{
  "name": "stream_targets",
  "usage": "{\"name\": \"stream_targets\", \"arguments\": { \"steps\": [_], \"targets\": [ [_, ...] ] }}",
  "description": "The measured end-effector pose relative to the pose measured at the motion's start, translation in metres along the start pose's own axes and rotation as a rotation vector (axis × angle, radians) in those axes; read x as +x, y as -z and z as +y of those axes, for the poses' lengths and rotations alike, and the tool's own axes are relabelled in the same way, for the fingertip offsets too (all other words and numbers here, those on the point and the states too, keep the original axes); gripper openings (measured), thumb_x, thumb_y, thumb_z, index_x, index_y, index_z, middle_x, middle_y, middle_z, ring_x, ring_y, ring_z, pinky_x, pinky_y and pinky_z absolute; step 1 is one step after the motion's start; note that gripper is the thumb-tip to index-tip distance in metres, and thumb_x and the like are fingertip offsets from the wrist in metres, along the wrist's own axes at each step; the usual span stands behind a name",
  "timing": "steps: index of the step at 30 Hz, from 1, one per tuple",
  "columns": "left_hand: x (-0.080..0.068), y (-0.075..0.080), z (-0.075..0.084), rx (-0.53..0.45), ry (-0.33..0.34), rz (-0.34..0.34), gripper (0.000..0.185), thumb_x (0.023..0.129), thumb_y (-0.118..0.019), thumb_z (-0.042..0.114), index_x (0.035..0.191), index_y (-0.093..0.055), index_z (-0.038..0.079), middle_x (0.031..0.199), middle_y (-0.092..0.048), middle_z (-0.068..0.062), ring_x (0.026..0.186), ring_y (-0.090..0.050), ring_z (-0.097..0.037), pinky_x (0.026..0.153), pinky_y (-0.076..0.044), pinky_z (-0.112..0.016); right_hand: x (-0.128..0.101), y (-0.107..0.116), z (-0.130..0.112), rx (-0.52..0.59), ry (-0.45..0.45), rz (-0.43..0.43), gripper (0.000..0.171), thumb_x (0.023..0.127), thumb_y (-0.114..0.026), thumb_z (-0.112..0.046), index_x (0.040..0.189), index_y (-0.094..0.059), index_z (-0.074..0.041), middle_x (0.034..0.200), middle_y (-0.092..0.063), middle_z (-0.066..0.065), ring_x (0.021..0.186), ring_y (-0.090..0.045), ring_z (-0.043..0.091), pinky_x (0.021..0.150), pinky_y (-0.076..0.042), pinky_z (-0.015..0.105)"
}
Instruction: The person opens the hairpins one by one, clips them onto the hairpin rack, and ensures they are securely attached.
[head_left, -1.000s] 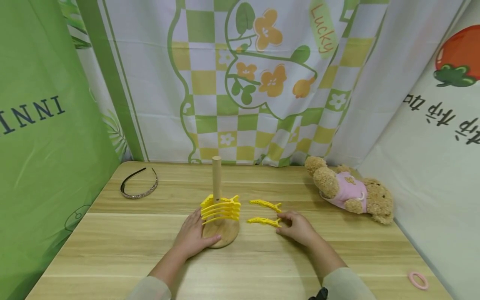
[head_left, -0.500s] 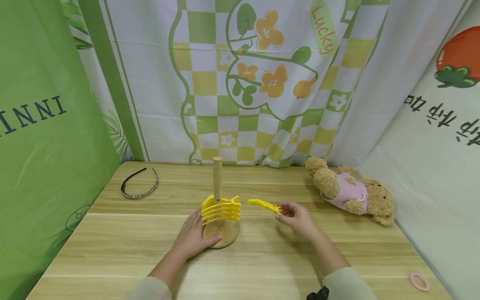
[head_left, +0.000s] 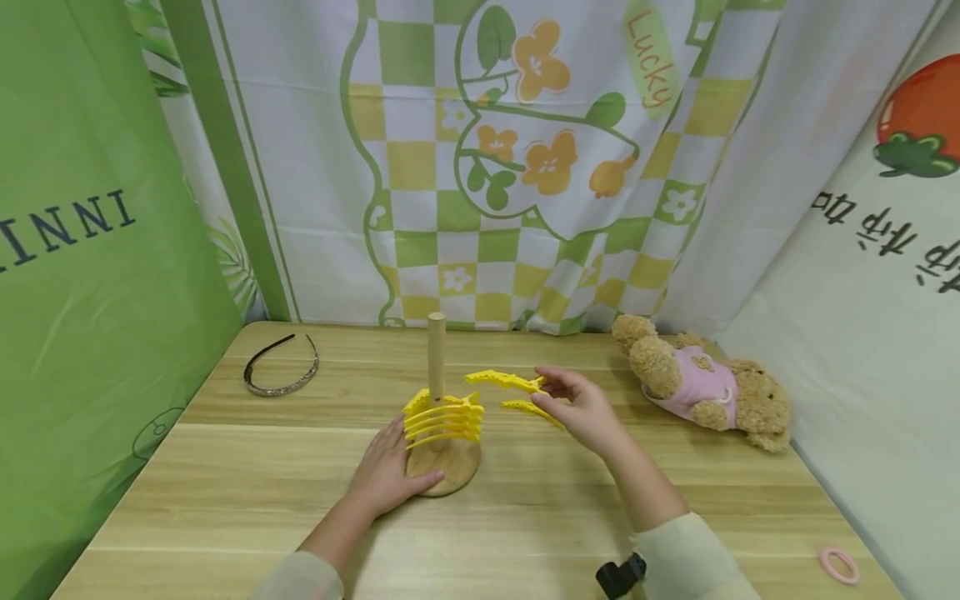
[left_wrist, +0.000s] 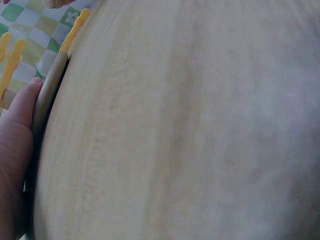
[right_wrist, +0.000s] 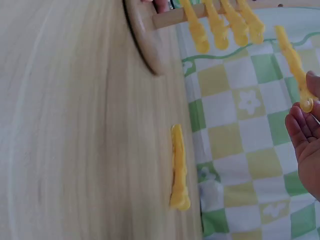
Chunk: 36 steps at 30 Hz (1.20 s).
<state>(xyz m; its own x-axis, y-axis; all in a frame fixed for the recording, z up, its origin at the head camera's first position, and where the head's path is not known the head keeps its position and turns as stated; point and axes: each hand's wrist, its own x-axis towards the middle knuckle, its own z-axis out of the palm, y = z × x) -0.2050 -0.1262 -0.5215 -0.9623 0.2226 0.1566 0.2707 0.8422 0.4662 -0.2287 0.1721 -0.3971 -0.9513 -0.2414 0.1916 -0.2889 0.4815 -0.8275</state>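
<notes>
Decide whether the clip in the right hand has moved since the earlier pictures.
Yes. The yellow clip pinched by the right hand has risen off the table and moved toward the wooden peg.

Left hand [head_left: 390, 471] flat; right hand [head_left: 581, 408] raised, pinching.

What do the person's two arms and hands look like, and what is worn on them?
Both hands, the left hand and the right hand, are bare: no gloves, no rings visible. Each forearm ends in a pale, greenish-beige long sleeve. A small black device sits by the right sleeve.
</notes>
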Motion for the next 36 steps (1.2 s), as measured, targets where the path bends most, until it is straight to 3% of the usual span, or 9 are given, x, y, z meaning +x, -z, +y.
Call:
{"name": "stream_targets", "arguments": {
  "steps": [8,15,20,24,31,36],
  "targets": [
    [0.000,0.002,0.001,-0.010,0.013,-0.014,0.099,0.067,-0.047,0.071,0.139,-0.015,0.012,0.145,-0.016,-0.009,0.133,-0.016,-0.026,0.110,-0.014,-0.043,0.007,-0.012,-0.020,-0.108,0.081,0.011,0.040,0.077,-0.057,-0.042,0.110,-0.059,-0.020,0.104,-0.062,0.000,0.088,-0.057,0.011,0.069,-0.050,0.020],
    [0.001,0.003,0.000,-0.014,0.003,-0.003,0.096,0.067,-0.049,0.070,0.140,-0.015,0.016,0.145,-0.017,-0.006,0.133,-0.017,-0.024,0.109,-0.015,-0.044,0.019,-0.030,-0.032,-0.168,0.129,-0.011,0.032,0.079,-0.059,-0.032,0.107,-0.062,-0.017,0.092,-0.066,-0.002,0.079,-0.060,0.008,0.061,-0.050,0.017],
    [0.002,0.001,-0.001,0.000,-0.008,0.003,0.094,0.066,-0.048,0.071,0.139,-0.019,0.018,0.145,-0.019,-0.005,0.134,-0.016,-0.023,0.109,-0.015,-0.044,0.024,-0.043,-0.038,-0.199,0.110,-0.036,0.030,0.079,-0.059,-0.034,0.106,-0.062,-0.022,0.090,-0.066,-0.008,0.078,-0.058,0.006,0.060,-0.049,0.017],
    [0.002,0.001,0.000,0.025,0.003,-0.012,0.093,0.066,-0.047,0.073,0.139,-0.019,0.021,0.145,-0.018,-0.005,0.134,-0.014,-0.022,0.110,-0.014,-0.043,0.026,-0.050,-0.040,-0.197,0.125,-0.063,0.035,0.078,-0.058,-0.038,0.107,-0.062,-0.018,0.090,-0.065,-0.009,0.077,-0.056,0.005,0.058,-0.048,0.017],
    [0.002,0.001,0.000,0.021,0.004,-0.014,0.092,0.066,-0.046,0.073,0.139,-0.017,0.024,0.145,-0.017,-0.003,0.135,-0.013,-0.021,0.110,-0.014,-0.043,0.027,-0.053,-0.040,-0.209,0.140,-0.086,0.035,0.077,-0.058,-0.039,0.106,-0.063,-0.018,0.093,-0.065,-0.007,0.078,-0.056,0.006,0.059,-0.048,0.017],
    [0.001,0.001,0.000,0.012,0.002,-0.013,0.093,0.066,-0.046,0.073,0.139,-0.016,0.024,0.146,-0.016,-0.002,0.135,-0.013,-0.021,0.110,-0.013,-0.043,0.026,-0.056,-0.039,-0.230,0.136,-0.104,0.034,0.078,-0.059,-0.038,0.105,-0.063,-0.019,0.098,-0.064,-0.006,0.085,-0.058,0.006,0.067,-0.050,0.021]
  ]
}}
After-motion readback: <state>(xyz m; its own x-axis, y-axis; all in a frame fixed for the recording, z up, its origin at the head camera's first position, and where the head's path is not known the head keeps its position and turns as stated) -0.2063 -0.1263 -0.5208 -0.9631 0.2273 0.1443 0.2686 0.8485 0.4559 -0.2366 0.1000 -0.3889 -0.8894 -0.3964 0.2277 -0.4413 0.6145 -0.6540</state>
